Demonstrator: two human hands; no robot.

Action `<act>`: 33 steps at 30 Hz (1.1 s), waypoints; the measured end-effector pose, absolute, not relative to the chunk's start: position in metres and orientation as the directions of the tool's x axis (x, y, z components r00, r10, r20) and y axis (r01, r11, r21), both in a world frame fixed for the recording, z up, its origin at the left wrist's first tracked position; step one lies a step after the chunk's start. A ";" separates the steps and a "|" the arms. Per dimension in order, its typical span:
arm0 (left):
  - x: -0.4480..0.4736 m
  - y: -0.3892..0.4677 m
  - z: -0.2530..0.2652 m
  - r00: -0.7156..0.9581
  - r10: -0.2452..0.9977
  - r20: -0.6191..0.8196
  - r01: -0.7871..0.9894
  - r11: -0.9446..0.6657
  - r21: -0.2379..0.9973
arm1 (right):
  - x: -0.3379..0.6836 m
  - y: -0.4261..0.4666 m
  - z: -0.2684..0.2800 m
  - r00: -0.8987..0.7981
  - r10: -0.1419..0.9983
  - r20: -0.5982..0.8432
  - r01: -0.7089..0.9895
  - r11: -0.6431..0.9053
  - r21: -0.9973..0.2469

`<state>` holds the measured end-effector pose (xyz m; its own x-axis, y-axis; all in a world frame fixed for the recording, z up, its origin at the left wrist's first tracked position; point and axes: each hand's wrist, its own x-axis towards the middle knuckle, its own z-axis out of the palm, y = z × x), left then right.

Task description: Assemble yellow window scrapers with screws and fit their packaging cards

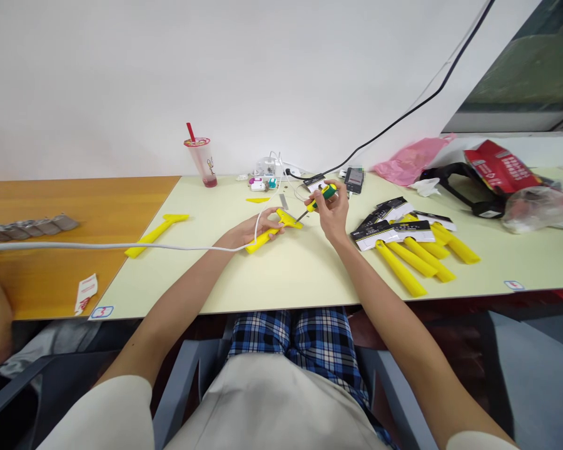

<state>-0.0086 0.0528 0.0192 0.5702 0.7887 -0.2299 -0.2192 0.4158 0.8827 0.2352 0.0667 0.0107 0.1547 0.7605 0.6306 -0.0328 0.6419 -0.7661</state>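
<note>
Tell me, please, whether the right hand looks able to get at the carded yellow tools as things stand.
Probably not right now, since the right hand is taken up with the green-and-yellow screwdriver. Otherwise the way looks free: the carded yellow tools lie nearby on its right.

Cream worktop (281,289), butted on its left against a brown wood-look worktop (122,203). On cream: one loose yellow tool (156,234) left; lidded cup (200,161) with red straw at back; power strip (267,167), purple-white plug (258,185) and teal plug (272,183) back centre; flat yellow piece (258,200) and grey strip (283,201) just in front; dark handheld device (355,180); overlapping pile of carded yellow tools (413,259) right; behind it, pink bag (410,161), crumpled tissue (425,187), black looped item (490,207), clear bag (539,209). Front-edge labels (514,285). On brown: torn slip (86,292), row of grey pieces (28,229).
</note>
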 end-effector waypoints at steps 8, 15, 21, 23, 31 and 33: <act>-0.009 0.053 0.021 0.598 0.770 -0.221 -0.169 0.391 0.905 | 0.235 0.068 0.008 0.149 0.724 0.673 0.005 0.680 -0.733; -0.007 0.052 0.019 0.566 0.794 -0.221 -0.228 0.409 0.884 | 0.234 0.065 0.007 0.092 0.691 0.717 0.080 0.712 -0.697; -0.009 0.056 0.017 0.580 0.783 -0.225 -0.233 0.424 0.875 | 0.233 0.062 0.004 -0.042 0.681 0.731 0.178 0.726 -0.665; -0.010 0.058 0.015 0.586 0.777 -0.228 -0.225 0.427 0.876 | 0.234 0.062 0.003 -0.102 0.663 0.742 0.189 0.745 -0.640; -0.009 0.058 0.015 0.576 0.785 -0.227 -0.234 0.425 0.875 | 0.237 0.064 0.000 -0.087 0.673 0.735 0.216 0.733 -0.646; -0.009 0.057 0.015 0.571 0.790 -0.225 -0.234 0.418 0.878 | 0.237 0.063 0.001 -0.071 0.667 0.741 0.250 0.731 -0.635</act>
<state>-0.0088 0.0567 0.0154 0.5709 0.7897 -0.2246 -0.2336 0.4185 0.8777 0.2367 0.0628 0.0010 -0.0707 0.6674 0.7413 0.2504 0.7312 -0.6345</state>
